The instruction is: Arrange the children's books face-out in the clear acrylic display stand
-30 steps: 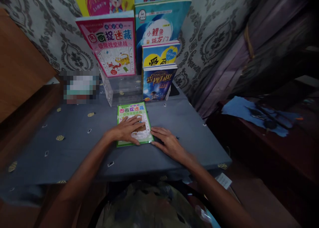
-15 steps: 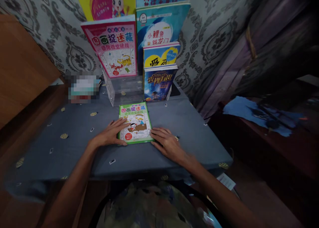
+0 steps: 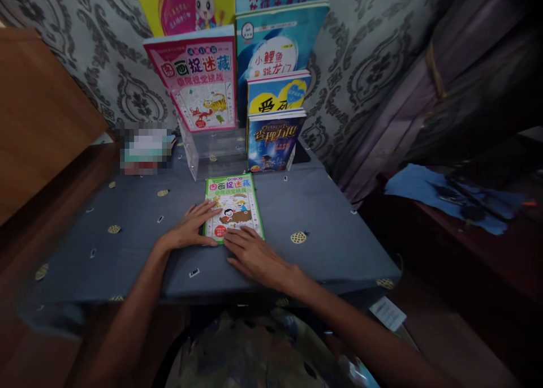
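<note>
A green-bordered picture book (image 3: 240, 204) lies flat on the cloth-covered table, its cover facing up. My left hand (image 3: 193, 227) rests on the book's left edge, fingers stretched over the cover and thumb along the lower left corner. Across the lower right of the cover lies my right hand (image 3: 252, 255), flat with fingers extended, hiding part of the bottom edge. Neither hand grips anything. Just behind the book stands a clear acrylic rack (image 3: 212, 162) holding several upright books, among them a pink picture book (image 3: 203, 94) and a dark blue book (image 3: 274, 142).
A blue-grey tablecloth (image 3: 139, 252) with pineapple prints covers the table. At the back left lies a blurred-out stack (image 3: 146, 149). A wooden panel (image 3: 38, 111) stands at the left. A blue cloth (image 3: 441, 195) with dark items on it lies to the right, beyond the table.
My right hand has moved left, from the book's right edge onto the lower part of its cover. My left hand stays on the left edge. The view has shifted slightly.
</note>
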`<state>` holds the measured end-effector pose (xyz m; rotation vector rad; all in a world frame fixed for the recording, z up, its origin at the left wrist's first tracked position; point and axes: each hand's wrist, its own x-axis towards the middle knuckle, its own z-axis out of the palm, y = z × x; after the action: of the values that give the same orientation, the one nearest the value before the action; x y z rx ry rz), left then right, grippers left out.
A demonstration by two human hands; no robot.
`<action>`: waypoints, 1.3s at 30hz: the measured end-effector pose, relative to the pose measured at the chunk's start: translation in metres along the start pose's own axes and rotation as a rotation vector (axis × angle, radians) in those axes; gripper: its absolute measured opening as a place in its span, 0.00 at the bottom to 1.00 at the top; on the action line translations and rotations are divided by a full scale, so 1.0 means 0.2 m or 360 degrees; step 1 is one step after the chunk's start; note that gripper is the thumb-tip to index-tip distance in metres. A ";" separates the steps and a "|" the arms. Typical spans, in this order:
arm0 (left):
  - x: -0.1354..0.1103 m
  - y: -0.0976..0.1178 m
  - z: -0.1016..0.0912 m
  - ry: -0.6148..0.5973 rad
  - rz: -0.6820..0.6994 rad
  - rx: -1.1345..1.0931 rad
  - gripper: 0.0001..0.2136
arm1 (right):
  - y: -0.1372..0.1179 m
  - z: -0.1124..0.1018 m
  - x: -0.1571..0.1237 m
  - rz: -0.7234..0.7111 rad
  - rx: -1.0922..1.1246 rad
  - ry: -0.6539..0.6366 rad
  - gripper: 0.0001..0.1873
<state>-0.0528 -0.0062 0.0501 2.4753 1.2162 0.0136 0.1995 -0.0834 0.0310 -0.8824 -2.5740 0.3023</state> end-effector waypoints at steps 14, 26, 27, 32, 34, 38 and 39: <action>0.00 -0.02 0.02 0.0010 0.0008 -0.0090 0.44 | 0.03 0.04 0.04 -0.0013 0.0111 -0.0054 0.28; -0.01 -0.02 0.04 0.0089 0.0036 -0.0256 0.43 | 0.21 -0.08 0.02 0.0261 0.0136 -0.0018 0.25; -0.01 -0.01 0.03 0.0095 0.0035 -0.0273 0.43 | 0.23 -0.09 0.03 0.0282 0.0132 -0.0021 0.25; 0.00 -0.01 0.03 0.0184 -0.0003 -0.0386 0.33 | 0.40 -0.10 0.14 0.0434 0.0038 -0.0037 0.24; 0.03 -0.04 0.04 0.0247 -0.0005 -0.0436 0.30 | 0.47 -0.10 0.18 0.0487 -0.0002 -0.0038 0.24; 0.13 -0.13 0.04 0.0433 -0.0168 -0.0388 0.29 | 0.54 -0.11 0.25 0.0584 -0.0066 -0.0032 0.24; 0.16 -0.15 0.04 0.0490 -0.0242 -0.0343 0.29 | 0.55 -0.11 0.26 0.0612 -0.0076 -0.0032 0.24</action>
<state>-0.0531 0.0322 0.0276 2.2437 1.4392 0.4753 0.2315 0.0361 0.0305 -1.3992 -2.4236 0.3591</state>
